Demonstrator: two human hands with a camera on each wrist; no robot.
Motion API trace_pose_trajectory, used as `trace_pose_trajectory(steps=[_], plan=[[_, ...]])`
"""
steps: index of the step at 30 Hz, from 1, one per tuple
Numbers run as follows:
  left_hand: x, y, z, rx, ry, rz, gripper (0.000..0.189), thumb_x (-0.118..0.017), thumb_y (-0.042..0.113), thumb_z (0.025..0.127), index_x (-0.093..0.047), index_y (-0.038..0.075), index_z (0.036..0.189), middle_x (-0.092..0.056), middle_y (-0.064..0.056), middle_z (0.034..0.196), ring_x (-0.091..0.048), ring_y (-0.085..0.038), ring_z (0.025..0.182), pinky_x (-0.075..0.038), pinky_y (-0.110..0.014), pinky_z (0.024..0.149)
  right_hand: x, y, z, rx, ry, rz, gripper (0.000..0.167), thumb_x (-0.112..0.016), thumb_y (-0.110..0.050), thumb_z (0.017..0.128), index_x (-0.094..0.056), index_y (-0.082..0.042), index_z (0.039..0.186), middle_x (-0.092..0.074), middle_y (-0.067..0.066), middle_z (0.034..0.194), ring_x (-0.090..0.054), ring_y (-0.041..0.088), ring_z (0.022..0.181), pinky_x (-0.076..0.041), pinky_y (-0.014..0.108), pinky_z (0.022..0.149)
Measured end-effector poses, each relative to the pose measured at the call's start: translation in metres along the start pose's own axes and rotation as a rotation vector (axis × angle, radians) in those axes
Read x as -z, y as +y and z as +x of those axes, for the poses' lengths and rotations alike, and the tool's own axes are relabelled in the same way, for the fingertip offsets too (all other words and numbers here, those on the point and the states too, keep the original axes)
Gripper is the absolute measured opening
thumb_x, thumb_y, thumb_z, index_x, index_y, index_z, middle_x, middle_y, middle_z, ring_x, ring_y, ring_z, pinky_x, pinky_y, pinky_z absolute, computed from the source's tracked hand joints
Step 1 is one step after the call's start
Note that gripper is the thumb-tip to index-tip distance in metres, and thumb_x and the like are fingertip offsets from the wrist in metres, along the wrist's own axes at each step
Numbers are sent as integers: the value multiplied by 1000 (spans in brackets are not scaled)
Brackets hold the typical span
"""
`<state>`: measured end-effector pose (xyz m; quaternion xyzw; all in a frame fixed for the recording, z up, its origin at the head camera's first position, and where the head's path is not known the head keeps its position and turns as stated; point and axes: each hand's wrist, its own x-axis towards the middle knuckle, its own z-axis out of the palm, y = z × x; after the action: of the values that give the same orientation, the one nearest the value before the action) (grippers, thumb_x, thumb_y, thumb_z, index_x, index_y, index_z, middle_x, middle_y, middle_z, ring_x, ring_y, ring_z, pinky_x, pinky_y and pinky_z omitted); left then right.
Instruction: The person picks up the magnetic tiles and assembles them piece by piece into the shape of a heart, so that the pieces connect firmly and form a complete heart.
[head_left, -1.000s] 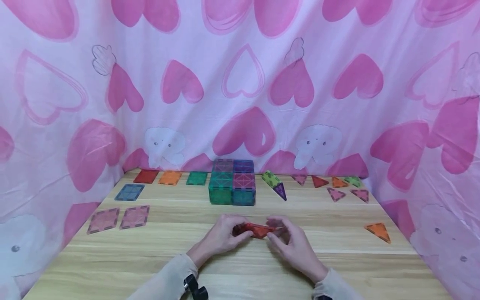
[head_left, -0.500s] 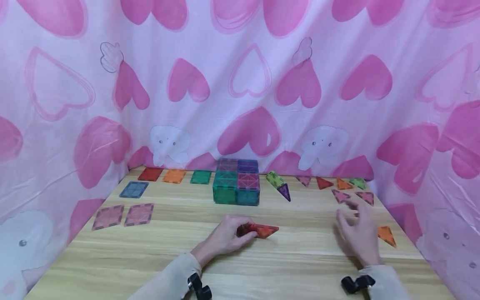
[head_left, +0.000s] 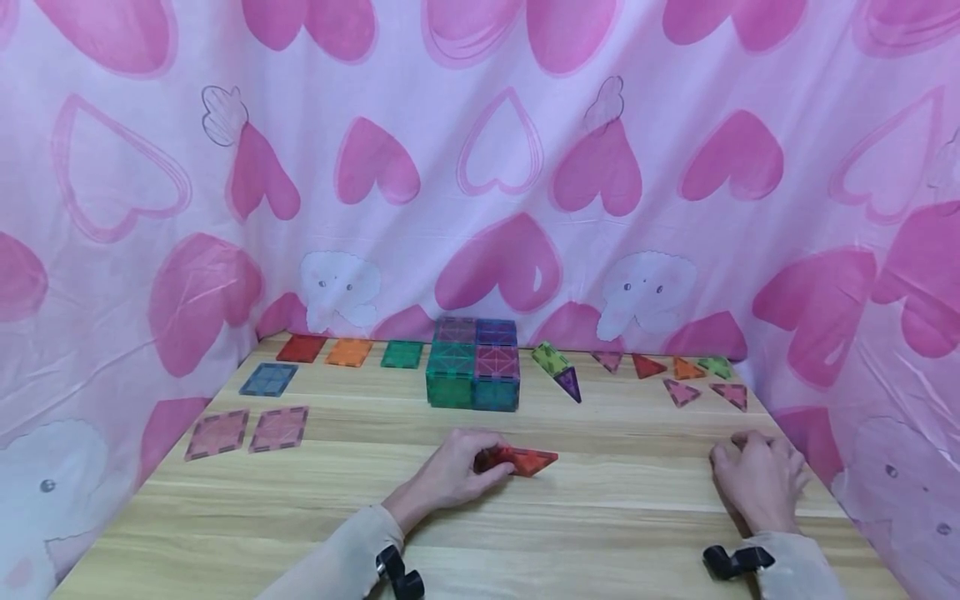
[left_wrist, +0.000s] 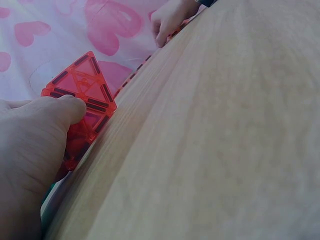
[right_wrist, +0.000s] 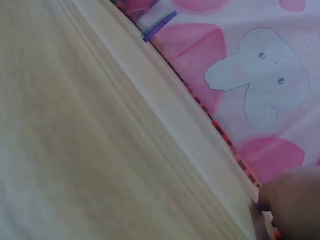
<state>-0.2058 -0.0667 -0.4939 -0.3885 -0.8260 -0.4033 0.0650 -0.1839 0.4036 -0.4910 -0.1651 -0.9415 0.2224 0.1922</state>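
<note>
Red, see-through plastic is what I find first on my feed: a red triangle piece (head_left: 531, 461), between the person and the tile box (head_left: 451, 392), well apart from the box. The left hand (head_left: 455, 467) pinches it, thumb across its face; that thumb blocks part of it from my left wrist camera, and the fingers behind are mostly hidden.

Right of the box and nearer the person, the right hand (head_left: 759, 479) is at the table (head_left: 480, 542), fingers bent downward. An orange edge (right_wrist: 276, 233) peeks out beneath it, but I cannot tell whether the fingers pinch anything; my right wrist view cuts the hand off at the corner.

Just right of the box lies a lime tile (head_left: 550, 359) touching a purple triangle (head_left: 568, 384); farther right are six small triangles (head_left: 648, 366). Left of the box I see a green square (head_left: 401, 354), an orange square (head_left: 348, 352) and a red square (head_left: 301, 348), with a blue square (head_left: 267, 379) and two pink squares (head_left: 278, 428) nearer the person.
</note>
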Motion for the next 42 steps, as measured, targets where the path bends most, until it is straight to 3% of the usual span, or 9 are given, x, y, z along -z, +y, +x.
trace_pose_trajectory(steps=[5, 13, 19, 24, 26, 30, 32, 37, 42], plan=[[0, 1, 0, 2, -3, 9, 9, -83, 20, 103, -80, 19, 111, -76, 11, 97, -62, -3, 79, -52, -18, 69, -2, -3, -2, 130, 57, 36, 35, -69, -8, 94, -68, 20, 116, -68, 42, 111, -46, 59, 121, -21, 71, 114], [1, 2, 0, 6, 4, -1, 9, -84, 19, 102, -80, 20, 110, -76, 12, 97, -63, -4, 78, -53, -19, 68, -10, -27, -15, 256, 9, 88, 32, -75, -1, 89, -73, 14, 117, -66, 40, 116, -52, 56, 113, -33, 63, 94], [1, 1, -1, 11, 3, -4, 9, -83, 20, 102, -80, 21, 111, -77, 12, 98, -63, -2, 80, -54, -20, 70, -22, -58, -32, 501, -53, 185, 20, -81, 2, 92, -83, -1, 112, -73, 23, 114, -62, 46, 112, -43, 55, 94], [1, -1, -1, 30, -4, -1, 10, -83, 22, 103, -80, 22, 113, -77, 12, 101, -63, -1, 82, -54, -19, 72, -30, -78, -43, 649, -151, 273, 26, -83, 3, 96, -87, -18, 110, -74, 3, 121, -64, 28, 117, -45, 33, 100], [1, -1, -1, 38, -7, 1, 10, -83, 23, 104, -80, 22, 113, -77, 13, 101, -63, -1, 82, -54, -19, 72, -32, -82, -46, 668, -181, 294, 31, -84, 4, 94, -87, -20, 114, -73, 5, 127, -62, 29, 122, -44, 35, 104], [2, 0, 0, 50, -15, -1, 10, -82, 24, 105, -80, 22, 114, -77, 13, 102, -63, -2, 83, -55, -21, 73, -31, -82, -47, 664, -250, 278, 33, -84, -5, 98, -84, -19, 127, -68, 11, 141, -55, 37, 133, -44, 59, 108], [2, 0, 0, 51, -16, -3, 10, -81, 25, 105, -80, 22, 115, -77, 12, 102, -63, -2, 83, -55, -21, 74, -31, -81, -47, 670, -277, 262, 32, -83, -9, 100, -82, -19, 131, -68, 10, 142, -55, 37, 134, -44, 62, 108], [2, 0, -1, 38, -12, 3, 10, -81, 25, 105, -80, 22, 114, -77, 12, 101, -62, -2, 82, -54, -21, 72, -31, -84, -50, 675, -305, 296, 34, -86, -6, 96, -82, -22, 125, -65, 1, 131, -61, 24, 122, -50, 39, 104], [0, 1, -1, 30, -8, 1, 10, -81, 23, 104, -80, 21, 114, -77, 12, 101, -62, -2, 82, -54, -21, 72, -32, -93, -58, 648, -289, 390, 61, -92, 1, 87, -72, -15, 143, -63, 2, 123, -62, 14, 106, -55, 23, 88]])
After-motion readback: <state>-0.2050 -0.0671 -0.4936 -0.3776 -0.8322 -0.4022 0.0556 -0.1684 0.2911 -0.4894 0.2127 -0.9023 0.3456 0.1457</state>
